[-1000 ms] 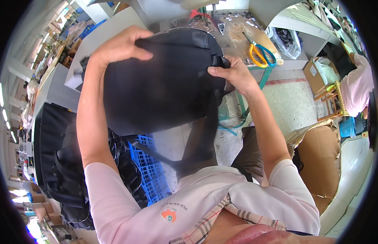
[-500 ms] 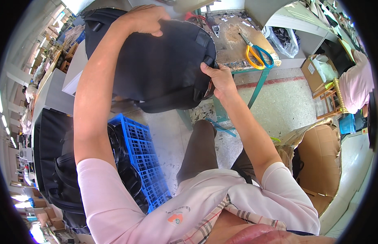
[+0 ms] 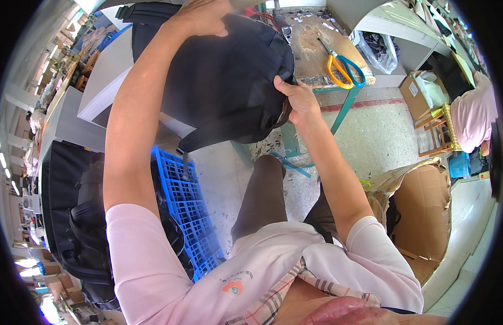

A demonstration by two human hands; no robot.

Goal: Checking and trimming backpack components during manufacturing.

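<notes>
left hand [image 3: 200, 16] lies with a closed grip on top of the black bag [image 3: 224, 81]; right hand [image 3: 294, 100] pinches its edge, near scissors [image 3: 343, 67] on the bench [image 3: 311, 46].

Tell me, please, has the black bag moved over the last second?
Yes. The black bag has gone up and away from the person, toward the workbench with the scissors; it now uncovers the blue crate.

The backpack [image 3: 224, 81] is plain black; the scissors [image 3: 342, 67] have yellow and teal handles; the crate [image 3: 189, 211] is bright blue with a grid pattern; the desk [image 3: 311, 43] top is worn brown with teal legs; the sleeves [image 3: 154, 260] are pale pink; the cardboard box [image 3: 419, 211] is brown
</notes>
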